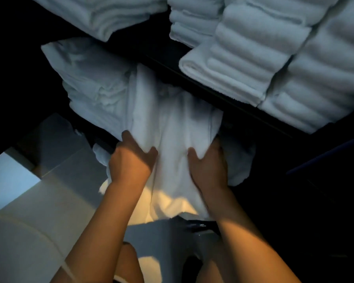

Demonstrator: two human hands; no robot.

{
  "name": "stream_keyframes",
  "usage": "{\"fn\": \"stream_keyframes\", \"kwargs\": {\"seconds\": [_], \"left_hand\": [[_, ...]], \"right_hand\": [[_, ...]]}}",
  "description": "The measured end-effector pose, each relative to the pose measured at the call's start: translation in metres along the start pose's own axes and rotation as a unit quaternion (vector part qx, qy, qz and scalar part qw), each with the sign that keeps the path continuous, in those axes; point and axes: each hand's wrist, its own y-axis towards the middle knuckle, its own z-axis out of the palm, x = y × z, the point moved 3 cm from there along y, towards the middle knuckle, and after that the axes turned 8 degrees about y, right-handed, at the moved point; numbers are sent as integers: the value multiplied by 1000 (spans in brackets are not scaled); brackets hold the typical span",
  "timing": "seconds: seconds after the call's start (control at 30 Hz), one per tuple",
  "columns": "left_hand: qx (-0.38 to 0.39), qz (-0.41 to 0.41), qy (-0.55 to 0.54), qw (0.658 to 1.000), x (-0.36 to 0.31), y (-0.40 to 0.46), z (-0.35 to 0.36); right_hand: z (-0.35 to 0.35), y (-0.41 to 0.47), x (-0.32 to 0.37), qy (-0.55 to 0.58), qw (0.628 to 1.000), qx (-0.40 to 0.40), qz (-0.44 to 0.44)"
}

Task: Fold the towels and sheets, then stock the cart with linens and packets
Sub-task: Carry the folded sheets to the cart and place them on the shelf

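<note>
White towel [172, 127], limp at the lower cart shelf's front edge: soft, light, sags unsupported. Left hand [131, 160] and right hand [207, 166] each clutch a bunched fold; best taken at corners.

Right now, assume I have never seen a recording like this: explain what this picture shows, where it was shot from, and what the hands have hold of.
There is no machine here. A person wears a camera on the head, so the one picture looks forward and down at their own bare arms.

The left hand and the right hand each grip a loose white towel, fingers curled into the cloth. It hangs from the lower shelf of a dark cart toward the tiled floor.

Beside it, on the left, lies a rumpled pile of white linen. Above, the upper shelf carries folded towels in neat stacks. The light is dim, so finer detail is hard to tell.
</note>
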Motion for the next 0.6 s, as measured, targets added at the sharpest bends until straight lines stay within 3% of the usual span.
{"fn": "stream_keyframes", "kwargs": {"seconds": [0.3,0.5,0.6], "left_hand": [[-16,39,-23,999,2,0,-8],[23,95,-1,995,-45,45,-14],[72,140,34,987,-71,74,9]], "right_hand": [[-7,-5,3,29,999,-31,-27],[-41,14,14,46,988,-144,-26],[-38,38,6,50,996,-72,29]]}}
